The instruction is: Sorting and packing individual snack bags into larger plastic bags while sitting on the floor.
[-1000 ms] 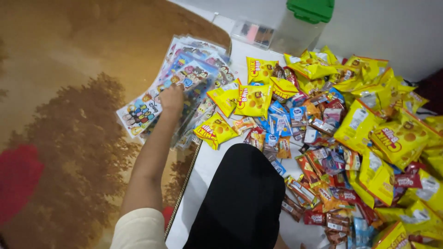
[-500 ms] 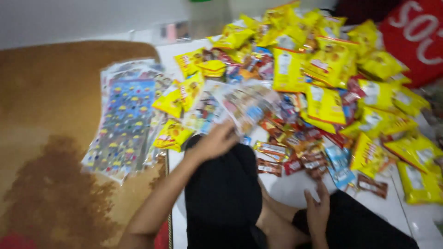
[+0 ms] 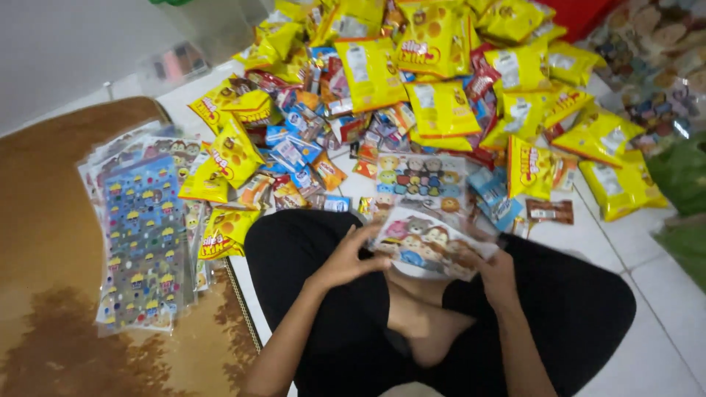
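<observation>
sitting cross-legged, the person has a stack of sticker sheets [image 3: 147, 235] on the rug at left; the left hand [image 3: 346, 257] and right hand [image 3: 494, 273] pinch a cartoon sticker sheet [image 3: 432, 242] over the lap, fingers curled on its edges, best held flat.

- Floor [image 3: 662, 294] is white tile with thin dark grout lines, mostly showing at the right and lower right.
- A brown rug [image 3: 51, 220] with a darker tree-like pattern takes up the left side, its rounded edge lying on the tile.
- Plain pale wall [image 3: 66, 51] runs across the upper left.
- Lighting's soft and even, kinda dim indoor stuff, no hard shadows.
</observation>
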